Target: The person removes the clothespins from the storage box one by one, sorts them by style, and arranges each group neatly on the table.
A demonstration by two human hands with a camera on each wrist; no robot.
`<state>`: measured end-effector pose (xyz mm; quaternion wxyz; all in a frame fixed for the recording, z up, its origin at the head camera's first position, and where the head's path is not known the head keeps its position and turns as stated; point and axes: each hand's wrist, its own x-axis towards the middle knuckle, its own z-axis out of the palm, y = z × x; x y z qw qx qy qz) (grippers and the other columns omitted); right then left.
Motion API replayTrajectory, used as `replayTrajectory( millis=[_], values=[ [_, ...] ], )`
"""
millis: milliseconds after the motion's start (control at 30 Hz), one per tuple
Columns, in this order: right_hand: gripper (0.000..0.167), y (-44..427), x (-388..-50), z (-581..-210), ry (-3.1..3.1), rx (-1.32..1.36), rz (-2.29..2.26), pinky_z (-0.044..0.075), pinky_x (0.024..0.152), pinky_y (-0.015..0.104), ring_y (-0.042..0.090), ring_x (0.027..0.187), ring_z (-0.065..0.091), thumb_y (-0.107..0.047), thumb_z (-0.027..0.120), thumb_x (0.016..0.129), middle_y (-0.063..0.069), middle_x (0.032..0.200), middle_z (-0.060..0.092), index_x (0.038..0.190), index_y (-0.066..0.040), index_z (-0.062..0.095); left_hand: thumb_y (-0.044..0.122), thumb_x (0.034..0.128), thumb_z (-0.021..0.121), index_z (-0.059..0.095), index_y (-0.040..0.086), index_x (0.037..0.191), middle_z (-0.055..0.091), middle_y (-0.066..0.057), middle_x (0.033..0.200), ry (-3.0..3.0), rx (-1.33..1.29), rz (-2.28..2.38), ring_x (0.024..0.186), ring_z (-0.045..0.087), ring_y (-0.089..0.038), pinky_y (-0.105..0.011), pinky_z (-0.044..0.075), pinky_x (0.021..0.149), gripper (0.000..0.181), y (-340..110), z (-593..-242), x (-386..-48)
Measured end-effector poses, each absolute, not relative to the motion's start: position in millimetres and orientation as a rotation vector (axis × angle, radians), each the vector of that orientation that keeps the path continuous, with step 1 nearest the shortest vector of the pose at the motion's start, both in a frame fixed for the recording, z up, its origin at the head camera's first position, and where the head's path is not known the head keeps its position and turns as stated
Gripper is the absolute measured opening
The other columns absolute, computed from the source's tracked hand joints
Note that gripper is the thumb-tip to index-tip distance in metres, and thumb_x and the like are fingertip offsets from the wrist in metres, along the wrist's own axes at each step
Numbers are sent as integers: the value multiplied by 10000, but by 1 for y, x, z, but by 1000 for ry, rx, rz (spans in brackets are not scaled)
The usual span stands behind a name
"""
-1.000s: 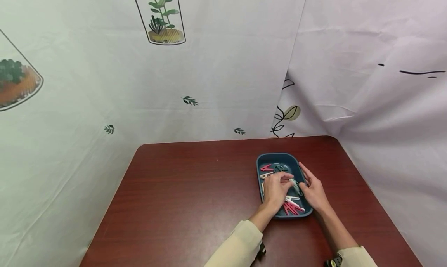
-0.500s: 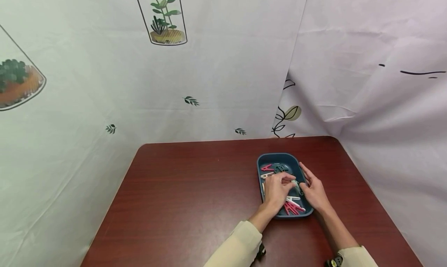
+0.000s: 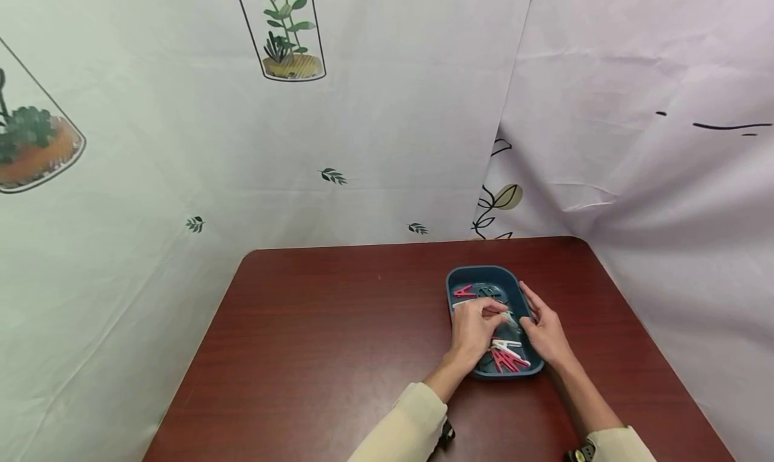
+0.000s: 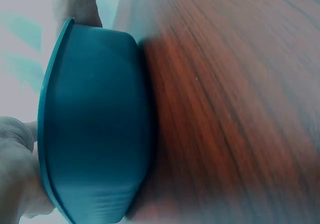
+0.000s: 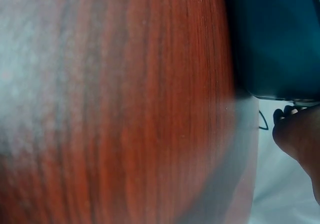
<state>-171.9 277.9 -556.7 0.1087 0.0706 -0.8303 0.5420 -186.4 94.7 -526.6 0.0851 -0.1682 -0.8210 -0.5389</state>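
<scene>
Pinched, apparently, by the left hand [image 3: 474,329] is a pale clip [image 3: 509,319]; the tray [image 3: 482,275] is gripped by the right hand [image 3: 547,333]. Clip handling seems underway; next, steadiness is needed.

And there's the blue tray [image 3: 484,274], four o'clock in my view on the red-brown table [image 3: 326,341]. My right hand [image 3: 546,331] grips its three o'clock side, thumb at the rim, while my left hand [image 3: 474,328] comes over from seven, thumb and fingertips pinching a small pale clip [image 3: 510,318] near the middle. Inside the tray, a pink clip [image 3: 464,291] at ten, dark green pieces [image 3: 489,292] at twelve, white clips [image 3: 508,346] and pink clips [image 3: 506,360] bunched toward five! Behind hangs a pale cloth [image 3: 393,113], a plant drawing [image 3: 294,67] up at eleven.
</scene>
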Motion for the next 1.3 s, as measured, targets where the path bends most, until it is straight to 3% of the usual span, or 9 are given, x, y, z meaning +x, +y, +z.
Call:
replayTrajectory(
  millis=[233,400,733,933,1300],
  values=[
    [704,278,-171,-557,-2451,215,1565,452,876,44,513,1341,530,182,506,973,333,1567,452,1636,27,330,158,865,904,871,165,1010,805,104,929,-2422,-502,-1584,807,690,124,-99,528,774,149,82,-525,-191],
    [712,278,-171,-557,-2456,215,1576,455,854,43,509,1333,535,182,499,978,338,1573,442,1646,15,317,165,870,899,873,152,1012,807,85,927,-2398,-496,-1606,797,694,114,-93,532,731,144,71,-524,-195],
    [715,277,-172,-557,-2449,209,1558,473,827,73,412,1320,560,183,510,970,319,1572,457,1641,7,338,110,876,884,856,70,1015,818,-4,968,-2254,-462,-1763,819,753,5,-179,591,735,148,41,-524,-207],
    [708,277,-171,-556,-2448,191,1585,472,837,74,387,1351,543,181,497,969,313,1591,434,1638,23,329,118,873,892,856,72,1003,815,17,924,-2220,-378,-1785,819,767,-36,-213,604,730,142,16,-526,-218],
    [689,277,-170,-557,-2454,211,1580,464,851,65,497,1384,481,166,478,987,311,1611,407,1642,28,314,102,875,886,848,60,1014,816,-17,928,-2183,-216,-1802,860,796,-154,-216,585,711,150,-29,-532,-230]
  ],
)
